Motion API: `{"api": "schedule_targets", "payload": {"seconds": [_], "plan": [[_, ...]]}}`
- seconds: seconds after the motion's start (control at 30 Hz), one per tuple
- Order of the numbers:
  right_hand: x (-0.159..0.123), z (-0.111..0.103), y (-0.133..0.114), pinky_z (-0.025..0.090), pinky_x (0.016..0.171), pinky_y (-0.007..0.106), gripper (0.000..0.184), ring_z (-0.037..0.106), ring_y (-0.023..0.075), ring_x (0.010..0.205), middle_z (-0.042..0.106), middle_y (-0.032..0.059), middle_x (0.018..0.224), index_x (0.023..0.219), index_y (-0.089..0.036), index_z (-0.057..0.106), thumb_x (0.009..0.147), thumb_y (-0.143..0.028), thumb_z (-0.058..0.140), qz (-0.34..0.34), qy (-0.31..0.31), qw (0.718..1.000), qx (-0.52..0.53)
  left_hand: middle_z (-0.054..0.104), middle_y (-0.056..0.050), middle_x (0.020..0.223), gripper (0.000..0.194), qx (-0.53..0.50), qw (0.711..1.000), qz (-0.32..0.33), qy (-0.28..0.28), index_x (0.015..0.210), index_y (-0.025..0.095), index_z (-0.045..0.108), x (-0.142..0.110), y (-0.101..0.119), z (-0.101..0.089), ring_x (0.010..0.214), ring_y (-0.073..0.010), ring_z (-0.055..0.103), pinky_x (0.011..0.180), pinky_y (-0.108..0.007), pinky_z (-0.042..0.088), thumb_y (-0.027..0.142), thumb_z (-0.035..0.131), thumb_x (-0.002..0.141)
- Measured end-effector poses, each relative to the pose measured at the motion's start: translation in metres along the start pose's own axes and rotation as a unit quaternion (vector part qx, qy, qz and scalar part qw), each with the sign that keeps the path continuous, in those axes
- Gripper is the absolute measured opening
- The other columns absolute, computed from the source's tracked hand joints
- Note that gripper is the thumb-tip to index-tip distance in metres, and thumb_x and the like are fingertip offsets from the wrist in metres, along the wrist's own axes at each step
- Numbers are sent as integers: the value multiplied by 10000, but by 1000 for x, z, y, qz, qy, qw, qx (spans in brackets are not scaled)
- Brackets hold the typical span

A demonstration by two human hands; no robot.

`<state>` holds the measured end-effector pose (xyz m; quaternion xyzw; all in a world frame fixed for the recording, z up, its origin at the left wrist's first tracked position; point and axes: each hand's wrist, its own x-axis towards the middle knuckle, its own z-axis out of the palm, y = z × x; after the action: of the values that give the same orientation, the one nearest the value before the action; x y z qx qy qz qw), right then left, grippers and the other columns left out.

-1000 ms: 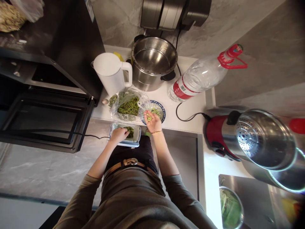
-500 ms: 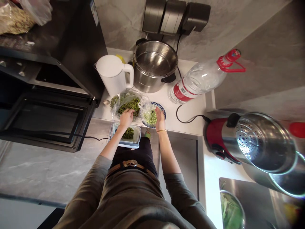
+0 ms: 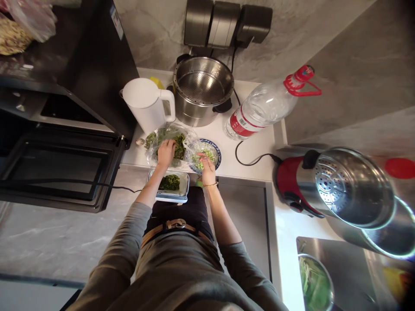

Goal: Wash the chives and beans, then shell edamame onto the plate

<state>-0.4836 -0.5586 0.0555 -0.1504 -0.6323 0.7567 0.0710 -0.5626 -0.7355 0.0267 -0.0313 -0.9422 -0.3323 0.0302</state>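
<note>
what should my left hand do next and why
Probably pinch a few green pods and lift them out: your left hand is in the clear plastic bag of pods, while your right hand is at the round, blue-rimmed plate of pale green beans.

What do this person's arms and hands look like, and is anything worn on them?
Both arms have plain grey-brown fabric sleeves, ending on the forearms. The left hand and right hand wear no gloves. A thin gold-coloured bracelet circles the right wrist; none shows on the left. Any rings are too small to tell.
</note>
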Motion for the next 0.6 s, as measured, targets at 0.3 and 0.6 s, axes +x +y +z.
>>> {"api": "schedule_targets", "payload": {"seconds": [0.3,0.6], "plan": [[-4,35,20,434,947,362,300,589,212,976,678,15,802,617,-242,641,707,-529,633,78,-52,995,-28,650,-32,868,277,-453,865,-146,159,986,199,476,-48,1,4,779,-131,656,779,-296,519,436,543,860],[-9,57,25,516,754,297,292,640,154,754,691,9,713,622,-208,660,659,-496,693,188,-101,977,14,652,-8,859,289,-533,827,-158,88,881,225,447,-77,17,-15,804,-127,656,823,-319,520,466,587,803]]}}
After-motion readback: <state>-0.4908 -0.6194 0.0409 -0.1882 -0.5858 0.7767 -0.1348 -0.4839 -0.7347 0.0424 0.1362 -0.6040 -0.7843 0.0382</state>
